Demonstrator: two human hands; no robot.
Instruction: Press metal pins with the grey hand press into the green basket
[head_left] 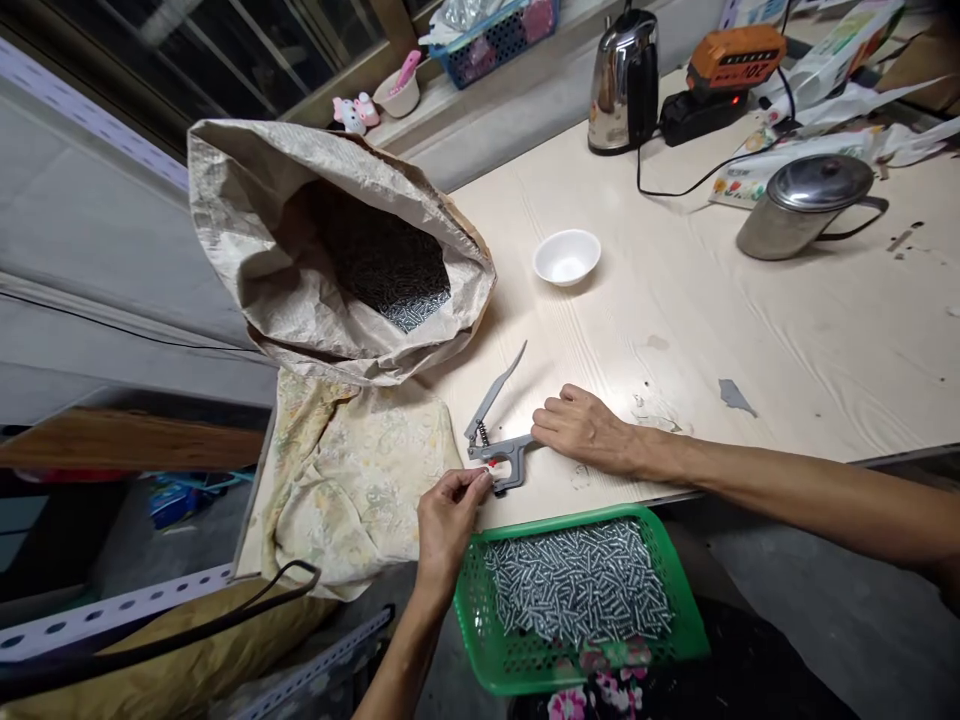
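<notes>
Grey snap-fastener pliers (510, 452) rest near the table's front edge, with the upper handle (496, 398) raised, a spring by the hinge and a small red part in the jaw. My right hand (585, 430) is closed round the end of the lower handle. At the jaw's opening, my left hand (452, 510) is closed in a pinch of thumb and fingertips; whatever it holds is too small to make out. Just below both hands, a green basket (463, 625) holds a heap of small silvery metal pieces (581, 580) that look like short screws.
A large woven sack (255, 270) stands open at the left with similar metal pieces inside. Beside it lies a flowered cloth (375, 470). Farther back are a white bowl (567, 257), a kettle (622, 85), an orange battery on a charger (735, 60) and a lidded metal jug (795, 210).
</notes>
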